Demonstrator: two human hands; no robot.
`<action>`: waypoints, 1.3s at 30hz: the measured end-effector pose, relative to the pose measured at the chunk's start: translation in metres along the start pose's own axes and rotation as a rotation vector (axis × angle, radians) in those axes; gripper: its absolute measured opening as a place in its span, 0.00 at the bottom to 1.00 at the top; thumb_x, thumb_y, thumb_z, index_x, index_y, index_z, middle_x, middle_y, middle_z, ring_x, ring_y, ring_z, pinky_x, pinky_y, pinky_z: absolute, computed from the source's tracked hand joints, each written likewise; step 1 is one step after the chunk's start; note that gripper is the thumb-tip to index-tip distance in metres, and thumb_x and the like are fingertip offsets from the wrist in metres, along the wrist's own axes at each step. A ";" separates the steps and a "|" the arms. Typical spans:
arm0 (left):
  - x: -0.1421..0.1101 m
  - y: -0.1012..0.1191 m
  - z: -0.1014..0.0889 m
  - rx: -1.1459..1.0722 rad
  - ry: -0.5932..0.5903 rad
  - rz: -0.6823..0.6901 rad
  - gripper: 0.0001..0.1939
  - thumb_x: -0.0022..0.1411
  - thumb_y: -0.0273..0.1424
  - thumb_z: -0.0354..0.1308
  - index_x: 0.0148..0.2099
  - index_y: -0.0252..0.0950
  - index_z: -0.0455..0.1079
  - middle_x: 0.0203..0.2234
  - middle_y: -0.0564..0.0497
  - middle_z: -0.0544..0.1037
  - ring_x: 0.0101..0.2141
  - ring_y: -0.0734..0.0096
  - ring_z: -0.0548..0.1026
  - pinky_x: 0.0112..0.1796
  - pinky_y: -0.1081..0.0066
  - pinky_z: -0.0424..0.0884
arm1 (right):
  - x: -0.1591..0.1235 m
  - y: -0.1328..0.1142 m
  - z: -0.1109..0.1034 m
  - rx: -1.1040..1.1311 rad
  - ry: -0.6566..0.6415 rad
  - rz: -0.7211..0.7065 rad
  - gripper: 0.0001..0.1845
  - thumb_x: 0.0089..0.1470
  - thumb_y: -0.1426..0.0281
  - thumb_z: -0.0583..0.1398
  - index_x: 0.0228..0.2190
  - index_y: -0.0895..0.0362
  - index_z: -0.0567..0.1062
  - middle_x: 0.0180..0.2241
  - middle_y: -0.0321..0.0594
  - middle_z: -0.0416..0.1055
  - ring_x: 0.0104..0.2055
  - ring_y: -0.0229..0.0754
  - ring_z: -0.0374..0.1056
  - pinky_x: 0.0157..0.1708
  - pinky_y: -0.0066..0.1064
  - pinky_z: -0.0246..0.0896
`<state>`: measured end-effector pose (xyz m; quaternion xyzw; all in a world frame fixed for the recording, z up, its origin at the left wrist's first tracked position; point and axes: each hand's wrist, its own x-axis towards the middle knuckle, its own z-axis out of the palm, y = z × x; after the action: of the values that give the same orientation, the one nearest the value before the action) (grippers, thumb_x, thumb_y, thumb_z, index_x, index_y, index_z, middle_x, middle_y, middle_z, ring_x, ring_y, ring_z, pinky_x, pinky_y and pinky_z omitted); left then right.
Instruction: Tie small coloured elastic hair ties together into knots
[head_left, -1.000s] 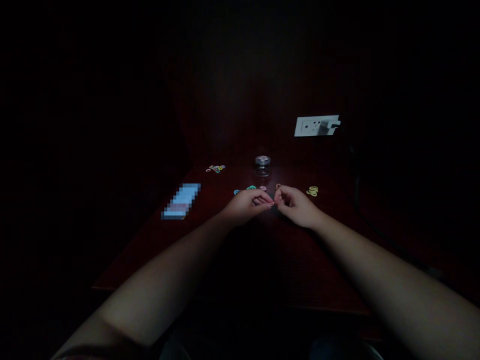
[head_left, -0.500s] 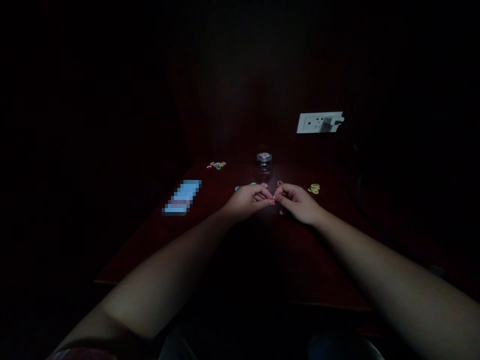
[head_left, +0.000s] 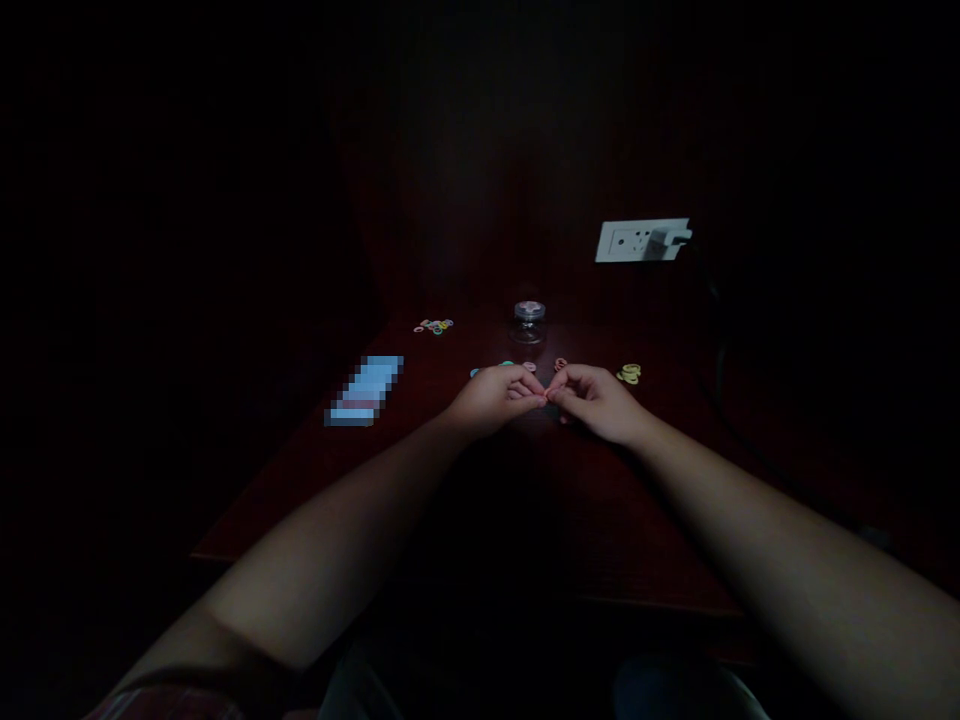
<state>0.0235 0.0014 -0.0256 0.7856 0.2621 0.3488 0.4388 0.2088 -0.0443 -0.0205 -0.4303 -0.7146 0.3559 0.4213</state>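
Note:
The scene is very dark. My left hand [head_left: 495, 398] and my right hand [head_left: 596, 398] meet fingertip to fingertip over the dark red table [head_left: 420, 470], both pinched shut on something tiny between them that I cannot make out. Just behind the hands lie small coloured rings: teal ones [head_left: 507, 365], a pink one [head_left: 559, 363] and a yellow heap [head_left: 629, 373]. A small clear jar [head_left: 529, 320] stands farther back.
Another scatter of mixed coloured rings [head_left: 434, 325] lies at the back left. A blurred light-blue flat object [head_left: 364, 390] rests on the left of the table. A white wall socket [head_left: 642, 240] with a plug and dark cable sits on the back panel, right.
Both hands have stayed pinched together; the view drifted slightly, so everything sits a little higher in the picture.

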 end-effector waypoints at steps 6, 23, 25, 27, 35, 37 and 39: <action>0.000 0.003 0.001 -0.023 -0.002 -0.022 0.09 0.52 0.29 0.64 0.35 0.30 0.70 0.29 0.49 0.78 0.29 0.77 0.76 0.33 0.74 0.72 | 0.001 0.004 -0.001 -0.033 0.065 -0.053 0.14 0.48 0.61 0.62 0.23 0.57 0.67 0.16 0.31 0.62 0.18 0.32 0.55 0.19 0.25 0.49; -0.003 0.016 0.002 0.050 -0.007 0.045 0.08 0.56 0.29 0.61 0.37 0.30 0.71 0.29 0.50 0.75 0.29 0.78 0.73 0.33 0.75 0.71 | 0.002 0.001 0.002 0.008 0.053 -0.114 0.11 0.47 0.65 0.63 0.27 0.58 0.67 0.21 0.31 0.60 0.21 0.31 0.52 0.20 0.25 0.47; -0.003 0.017 0.001 0.075 -0.005 0.053 0.08 0.56 0.29 0.60 0.38 0.30 0.71 0.29 0.50 0.75 0.29 0.78 0.72 0.32 0.76 0.70 | 0.002 0.002 0.002 0.008 0.061 -0.126 0.11 0.48 0.65 0.63 0.27 0.58 0.67 0.22 0.31 0.60 0.22 0.31 0.53 0.21 0.25 0.48; -0.003 0.015 0.001 0.085 0.002 0.057 0.08 0.57 0.29 0.60 0.38 0.30 0.71 0.29 0.50 0.75 0.29 0.78 0.72 0.31 0.77 0.69 | 0.002 0.003 0.002 0.006 0.070 -0.134 0.10 0.49 0.65 0.63 0.27 0.58 0.68 0.23 0.32 0.61 0.22 0.31 0.54 0.22 0.25 0.49; 0.000 0.008 -0.001 0.101 0.075 0.017 0.09 0.58 0.32 0.58 0.37 0.30 0.71 0.29 0.49 0.76 0.28 0.77 0.71 0.31 0.76 0.67 | 0.001 0.002 0.003 -0.010 0.053 -0.144 0.10 0.48 0.66 0.64 0.30 0.57 0.69 0.23 0.32 0.62 0.22 0.32 0.55 0.22 0.26 0.51; 0.000 0.008 -0.001 0.105 0.080 -0.003 0.09 0.58 0.32 0.58 0.37 0.30 0.72 0.30 0.48 0.77 0.28 0.77 0.72 0.31 0.75 0.67 | 0.000 0.001 0.003 -0.025 0.041 -0.152 0.10 0.46 0.67 0.64 0.30 0.57 0.70 0.24 0.33 0.64 0.23 0.33 0.57 0.23 0.27 0.54; 0.000 0.008 -0.001 0.096 0.075 -0.012 0.09 0.58 0.32 0.59 0.38 0.30 0.72 0.30 0.48 0.77 0.28 0.77 0.72 0.31 0.75 0.67 | 0.000 0.000 0.003 -0.038 0.039 -0.161 0.10 0.47 0.66 0.64 0.30 0.57 0.70 0.25 0.34 0.64 0.24 0.34 0.57 0.24 0.28 0.55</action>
<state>0.0236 -0.0019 -0.0188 0.7905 0.2996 0.3621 0.3926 0.2057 -0.0449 -0.0215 -0.3861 -0.7454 0.2987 0.4540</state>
